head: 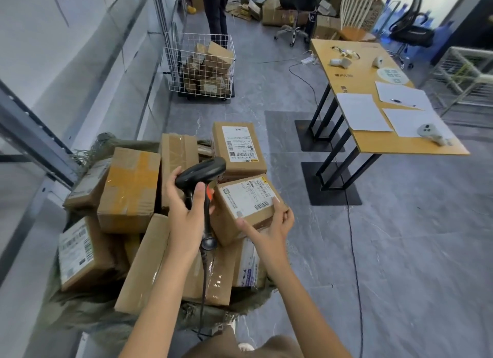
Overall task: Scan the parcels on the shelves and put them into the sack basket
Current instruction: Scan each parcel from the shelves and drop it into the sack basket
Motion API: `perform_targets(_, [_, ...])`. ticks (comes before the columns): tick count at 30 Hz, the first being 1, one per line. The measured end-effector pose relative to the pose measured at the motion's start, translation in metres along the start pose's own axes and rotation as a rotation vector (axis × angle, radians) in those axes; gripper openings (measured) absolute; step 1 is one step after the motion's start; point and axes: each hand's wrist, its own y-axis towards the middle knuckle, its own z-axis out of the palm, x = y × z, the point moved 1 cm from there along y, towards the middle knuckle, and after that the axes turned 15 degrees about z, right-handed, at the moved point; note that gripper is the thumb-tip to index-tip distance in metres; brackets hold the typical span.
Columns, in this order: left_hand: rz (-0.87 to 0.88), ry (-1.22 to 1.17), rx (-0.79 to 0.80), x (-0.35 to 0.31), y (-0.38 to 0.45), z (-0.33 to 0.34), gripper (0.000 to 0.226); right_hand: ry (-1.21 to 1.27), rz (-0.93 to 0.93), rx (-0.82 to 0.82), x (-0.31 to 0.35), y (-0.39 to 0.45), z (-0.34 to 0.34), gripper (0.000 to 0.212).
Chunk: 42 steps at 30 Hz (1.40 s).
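Parcels (128, 189) lie heaped in the sack (88, 312) before me, shelves (34, 144) on my left. The table (373, 141) stands to my right. A wire basket (200, 66) sits farther ahead.

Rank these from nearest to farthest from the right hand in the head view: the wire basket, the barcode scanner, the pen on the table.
From the right hand:
1. Barcode scanner, just left, gripped by the left hand.
2. Pen, up right on the table.
3. Wire basket, far ahead, by the wall.

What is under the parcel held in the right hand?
The parcel gripped by the right hand sits over other cardboard boxes piled in the green sack. One has a blue-printed label. Anything deeper is covered.
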Motion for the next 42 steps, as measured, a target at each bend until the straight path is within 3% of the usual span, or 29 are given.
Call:
perform_targets(5, [0.003, -0.015, 0.010, -0.001, 0.021, 0.006, 0.051, -0.163, 0.012, -0.054, 0.000, -0.002, -0.001, 0.122])
perform_targets(11, [-0.087, -0.247, 0.000, -0.002, 0.024, -0.002, 0.053, -0.563, -0.112, -0.221, 0.012, 0.006, 0.011, 0.121])
perform_targets(23, [-0.051, -0.260, -0.118, -0.008, 0.017, -0.025, 0.054, -0.571, -0.186, -0.220, 0.009, 0.007, 0.014, 0.114])
perform_targets(29, [0.026, -0.183, -0.220, -0.017, 0.003, -0.029, 0.042, -0.604, -0.242, -0.231, 0.015, 0.001, 0.004, 0.114])
perform_targets(33, [0.050, -0.169, -0.287, -0.028, -0.016, -0.033, 0.046, -0.530, -0.362, -0.203, 0.031, -0.018, -0.006, 0.103])
perform_targets(36, [0.060, -0.142, -0.376, -0.041, -0.039, -0.038, 0.050, -0.392, -0.556, -0.174, 0.042, -0.045, -0.008, 0.087])
perform_targets(38, [0.034, -0.101, -0.440, -0.052, -0.062, -0.043, 0.051, -0.329, -0.655, -0.031, 0.042, -0.070, -0.007, 0.075])
perform_targets(42, [-0.032, -0.026, -0.663, -0.068, -0.138, -0.058, 0.036, -0.338, -0.496, 0.698, 0.015, -0.132, -0.001, 0.056])
